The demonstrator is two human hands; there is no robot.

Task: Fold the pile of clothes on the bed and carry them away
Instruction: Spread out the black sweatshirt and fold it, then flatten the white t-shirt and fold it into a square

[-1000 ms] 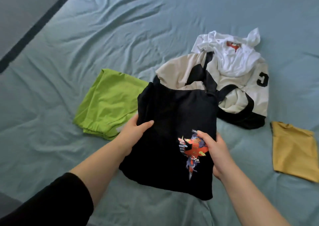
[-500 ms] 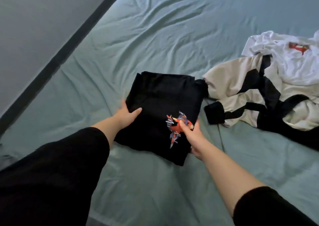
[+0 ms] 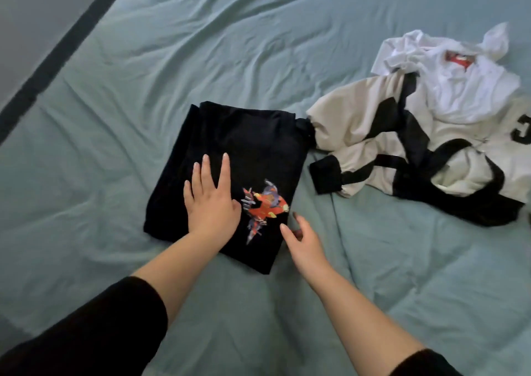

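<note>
A folded black shirt point(image 3: 250, 145) with an orange and purple print lies flat on the teal bed sheet point(image 3: 201, 45). My left hand point(image 3: 211, 200) presses flat on its near half with straight fingers. My right hand point(image 3: 301, 243) hovers just off the shirt's near right edge, fingers relaxed and holding nothing. To the right lies an unfolded pile: a cream and black jacket point(image 3: 359, 125) with a crumpled white shirt point(image 3: 471, 79) on top of it.
The bed's left edge shows as a dark band point(image 3: 57, 59) with grey floor beyond it. Wrinkled sheet stretches beyond the black shirt and on the near right.
The folded black shirt was carried left over where the green garment lay and set down. Both hands let go of it; the left now presses on top, the right has drawn back.
</note>
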